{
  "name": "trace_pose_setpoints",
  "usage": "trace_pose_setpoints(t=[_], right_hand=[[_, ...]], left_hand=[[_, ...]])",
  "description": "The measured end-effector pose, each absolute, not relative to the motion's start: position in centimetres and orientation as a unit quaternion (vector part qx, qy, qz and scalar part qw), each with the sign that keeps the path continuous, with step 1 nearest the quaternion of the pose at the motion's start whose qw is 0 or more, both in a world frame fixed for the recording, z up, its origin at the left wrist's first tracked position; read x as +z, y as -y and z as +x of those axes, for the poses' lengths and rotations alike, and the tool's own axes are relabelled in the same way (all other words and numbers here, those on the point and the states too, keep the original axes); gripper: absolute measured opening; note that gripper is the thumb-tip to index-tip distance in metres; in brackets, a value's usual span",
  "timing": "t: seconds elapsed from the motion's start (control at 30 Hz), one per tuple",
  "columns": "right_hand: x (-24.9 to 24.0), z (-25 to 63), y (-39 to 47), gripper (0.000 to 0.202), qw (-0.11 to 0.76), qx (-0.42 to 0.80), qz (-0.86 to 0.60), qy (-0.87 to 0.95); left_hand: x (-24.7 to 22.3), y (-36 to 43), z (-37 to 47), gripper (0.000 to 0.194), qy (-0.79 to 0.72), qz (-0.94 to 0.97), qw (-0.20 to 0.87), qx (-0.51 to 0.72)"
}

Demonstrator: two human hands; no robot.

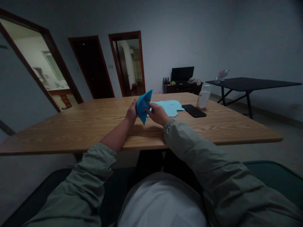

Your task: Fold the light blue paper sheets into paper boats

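A folded blue paper (pixel 142 105) with pointed corners is held up above the near part of the wooden table. My left hand (pixel 131 111) grips its left side, the fingers partly hidden behind it. From the right, my right hand (pixel 158 113) has its fingers on the paper's right side, with the fingertips pressed against a fold. Behind my right hand, light blue paper (pixel 170 106) lies flat on the table, partly covered by the hand and the folded piece.
A black phone (pixel 194 111) lies right of the flat paper on the wooden table (pixel 94 126), beside a white bottle (pixel 204 97). Farther off are a black table (pixel 248 84) and a dark monitor (pixel 182 74) on a cabinet. Doorways stand at the back left.
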State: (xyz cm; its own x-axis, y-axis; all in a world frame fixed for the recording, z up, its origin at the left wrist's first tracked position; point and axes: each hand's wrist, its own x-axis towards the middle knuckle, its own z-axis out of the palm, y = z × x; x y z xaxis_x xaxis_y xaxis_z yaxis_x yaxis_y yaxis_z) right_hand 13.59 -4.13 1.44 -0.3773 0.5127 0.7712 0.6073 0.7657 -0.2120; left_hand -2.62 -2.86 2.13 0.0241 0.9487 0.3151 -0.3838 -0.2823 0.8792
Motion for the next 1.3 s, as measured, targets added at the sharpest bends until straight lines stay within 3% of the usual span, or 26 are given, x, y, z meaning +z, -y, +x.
trace_pose_setpoints(t=[0.13, 0.47, 1.07, 1.3], right_hand=[[1.2, 13.4, 4.4, 0.062, 0.413, -0.083, -0.315, 0.850], [1.6, 13.7, 4.8, 0.056, 0.332, -0.151, -0.348, 0.863], [1.8, 14.1, 5.0, 0.047, 0.357, -0.136, -0.376, 0.844], [1.7, 14.0, 4.9, 0.048, 0.370, -0.128, -0.374, 0.841]], left_hand=[[2.4, 3.4, -2.2, 0.046, -0.241, 0.451, 0.590, 0.625], [2.6, 4.2, -1.7, 0.044, -0.241, 0.440, 0.627, 0.595], [3.1, 4.9, -1.8, 0.055, -0.219, 0.448, 0.661, 0.560], [3.0, 4.7, -1.7, 0.044, -0.236, 0.442, 0.647, 0.575]])
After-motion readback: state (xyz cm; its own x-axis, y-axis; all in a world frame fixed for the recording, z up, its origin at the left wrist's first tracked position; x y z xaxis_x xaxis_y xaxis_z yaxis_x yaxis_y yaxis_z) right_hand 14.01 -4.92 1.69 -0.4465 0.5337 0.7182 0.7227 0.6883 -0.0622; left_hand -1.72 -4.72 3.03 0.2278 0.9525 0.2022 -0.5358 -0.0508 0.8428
